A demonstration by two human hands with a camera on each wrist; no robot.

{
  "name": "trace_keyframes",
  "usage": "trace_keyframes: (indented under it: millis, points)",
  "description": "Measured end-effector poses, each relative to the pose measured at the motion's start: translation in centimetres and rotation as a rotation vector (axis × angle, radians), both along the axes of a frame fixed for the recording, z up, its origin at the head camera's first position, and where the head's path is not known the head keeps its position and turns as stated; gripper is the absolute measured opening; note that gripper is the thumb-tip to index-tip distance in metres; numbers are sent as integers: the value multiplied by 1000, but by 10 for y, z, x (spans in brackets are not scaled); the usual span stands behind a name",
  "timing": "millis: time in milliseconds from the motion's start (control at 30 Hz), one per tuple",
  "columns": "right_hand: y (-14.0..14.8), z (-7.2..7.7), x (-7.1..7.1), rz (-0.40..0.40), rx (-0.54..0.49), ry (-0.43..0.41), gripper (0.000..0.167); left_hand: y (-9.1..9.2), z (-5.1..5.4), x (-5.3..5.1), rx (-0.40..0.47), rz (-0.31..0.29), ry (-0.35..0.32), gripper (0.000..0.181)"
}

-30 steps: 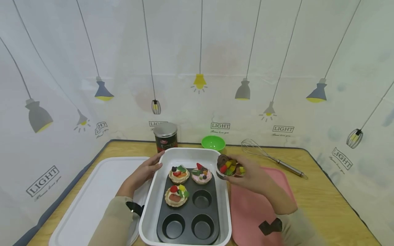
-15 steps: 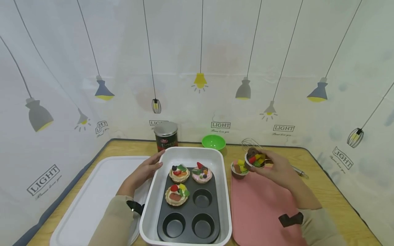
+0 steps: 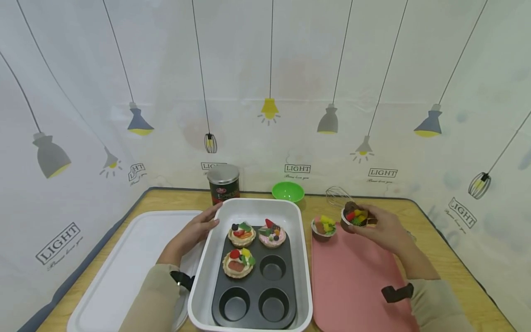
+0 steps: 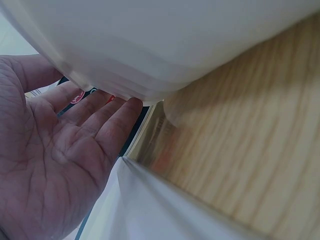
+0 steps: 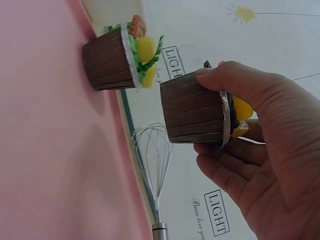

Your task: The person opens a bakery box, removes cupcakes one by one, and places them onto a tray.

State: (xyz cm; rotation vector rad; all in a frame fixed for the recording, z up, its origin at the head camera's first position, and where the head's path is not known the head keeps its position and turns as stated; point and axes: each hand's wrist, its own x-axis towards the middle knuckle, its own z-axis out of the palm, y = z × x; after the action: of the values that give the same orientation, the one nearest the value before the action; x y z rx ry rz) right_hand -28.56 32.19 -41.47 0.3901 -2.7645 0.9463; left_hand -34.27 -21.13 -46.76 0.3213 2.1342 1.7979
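Note:
My right hand pinches a dark-topped fruit cupcake over the far part of the pink tray. In the right wrist view, thumb and fingers hold its brown pleated cup above the tray. Another cupcake stands at the tray's far left corner. With relaxed fingers, my left hand touches the far left side of the white container; in the left wrist view its palm shows beside the white wall. Inside the container, a dark muffin pan bears three tarts.
A white tray lies left of the container. Behind are an espresso tin and a green bowl. A whisk lies at the back right, partly hidden by my right hand. The patterned curtain borders the table.
My right hand has moved right with the dark-topped cupcake, away from the container. The other cupcake, beside that hand earlier, now shows separately on the pink tray. My left hand has stayed put.

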Motion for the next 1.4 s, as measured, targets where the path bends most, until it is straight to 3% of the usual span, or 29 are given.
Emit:
trace_keyframes:
  millis: [800,1400]
  points:
    - [4,-27,-11,7,100,-51,79,-1,1,1,-18,-3,5,62]
    - [7,-38,-15,-2,70,-133,82,0,1,0,-18,8,-4,61]
